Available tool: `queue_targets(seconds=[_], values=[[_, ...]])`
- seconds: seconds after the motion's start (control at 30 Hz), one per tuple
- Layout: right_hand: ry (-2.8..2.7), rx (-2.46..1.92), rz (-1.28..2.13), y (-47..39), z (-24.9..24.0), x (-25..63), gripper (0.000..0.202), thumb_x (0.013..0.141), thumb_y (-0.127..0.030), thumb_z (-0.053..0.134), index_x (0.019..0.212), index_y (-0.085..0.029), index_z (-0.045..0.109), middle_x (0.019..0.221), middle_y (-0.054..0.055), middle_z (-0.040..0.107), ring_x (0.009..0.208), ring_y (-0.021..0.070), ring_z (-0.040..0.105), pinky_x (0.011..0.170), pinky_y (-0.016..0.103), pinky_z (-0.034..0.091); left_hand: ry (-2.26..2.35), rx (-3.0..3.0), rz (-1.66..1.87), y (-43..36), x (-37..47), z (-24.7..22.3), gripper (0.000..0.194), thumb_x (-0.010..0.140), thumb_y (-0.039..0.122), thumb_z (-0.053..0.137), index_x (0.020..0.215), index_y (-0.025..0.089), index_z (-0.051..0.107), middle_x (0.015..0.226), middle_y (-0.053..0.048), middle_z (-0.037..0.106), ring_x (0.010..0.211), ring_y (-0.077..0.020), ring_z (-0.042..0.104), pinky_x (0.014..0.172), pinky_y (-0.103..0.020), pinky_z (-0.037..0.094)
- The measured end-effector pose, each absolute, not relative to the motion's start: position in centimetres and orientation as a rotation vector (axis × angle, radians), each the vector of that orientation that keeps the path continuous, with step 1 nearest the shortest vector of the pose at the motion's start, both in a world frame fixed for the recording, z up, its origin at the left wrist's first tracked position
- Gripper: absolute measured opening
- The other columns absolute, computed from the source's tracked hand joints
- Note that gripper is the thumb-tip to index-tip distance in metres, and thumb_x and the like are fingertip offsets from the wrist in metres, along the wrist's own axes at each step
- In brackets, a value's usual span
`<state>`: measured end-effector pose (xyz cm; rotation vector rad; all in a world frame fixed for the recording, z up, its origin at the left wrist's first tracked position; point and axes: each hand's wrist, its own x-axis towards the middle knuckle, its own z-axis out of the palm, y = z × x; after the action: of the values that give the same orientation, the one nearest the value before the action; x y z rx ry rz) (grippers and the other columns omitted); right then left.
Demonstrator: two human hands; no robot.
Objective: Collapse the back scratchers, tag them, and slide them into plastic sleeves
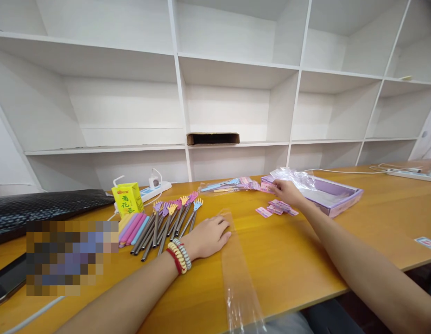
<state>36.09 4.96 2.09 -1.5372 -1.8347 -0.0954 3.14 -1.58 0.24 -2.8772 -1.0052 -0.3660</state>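
My left hand point(209, 236) lies palm down on the table, fingers flat, at the edge of a long clear plastic bag point(239, 269) that hangs past the table's front edge. Farther off, my right hand point(287, 191) pinches a small pink printed card point(267, 186) beside clear plastic packaging point(294, 177). A loose pile of similar cards point(279, 207) lies just below it. Left of my left hand are metal tubes point(163, 234) topped with colourful small hand-shaped heads point(183, 200). Pink, yellow and blue tubes point(135, 228) lie beside them.
A purple open box point(344, 190) stands right of my right hand. Filled clear packets point(225, 185) lie at the back. A yellow drink carton point(128, 198), a power strip point(156, 189), a black bag point(45, 208) and a phone point(9, 278) are on the left. White shelves point(236, 99) rise behind.
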Motion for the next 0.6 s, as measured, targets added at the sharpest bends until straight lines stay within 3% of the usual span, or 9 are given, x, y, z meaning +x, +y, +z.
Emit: queue_targets(seconds=[0.23, 0.4, 0.6], values=[[-1.824, -1.584, -0.068, 4.5, 1.9, 36.4, 0.028, 0.083, -0.033, 0.036, 0.066, -0.018, 0.053, 0.061, 0.002, 0.059, 0.057, 0.0139, 0.050, 0.058, 0.026, 0.034, -0.996, -2.882, -0.403, -1.5, 3.2, 0.0, 0.039, 0.090, 0.042, 0.027, 0.107, 0.021, 0.054, 0.108, -0.008, 0.056, 0.099, -0.0219, 0.054, 0.087, -0.038, 0.041], [-1.902, -1.560, -0.008, 4.4, 1.3, 35.9, 0.028, 0.082, -0.038, 0.039, 0.069, -0.019, 0.055, 0.061, 0.002, 0.057, 0.058, 0.0148, 0.049, 0.057, 0.027, 0.034, -1.029, -2.871, -0.365, -1.6, 3.2, 0.0, 0.037, 0.090, 0.041, 0.028, 0.110, 0.021, 0.052, 0.112, -0.008, 0.054, 0.104, -0.0225, 0.051, 0.090, -0.039, 0.039], [-2.033, -1.622, 0.058, 4.8, 0.7, 35.3, 0.034, 0.083, -0.038, 0.037, 0.059, -0.018, 0.049, 0.061, 0.003, 0.055, 0.059, 0.0138, 0.047, 0.056, 0.026, 0.031, -1.063, -2.911, -0.331, -1.4, 3.2, 0.3, 0.038, 0.090, 0.040, 0.028, 0.116, 0.021, 0.049, 0.118, -0.007, 0.051, 0.111, -0.0213, 0.047, 0.096, -0.037, 0.035]])
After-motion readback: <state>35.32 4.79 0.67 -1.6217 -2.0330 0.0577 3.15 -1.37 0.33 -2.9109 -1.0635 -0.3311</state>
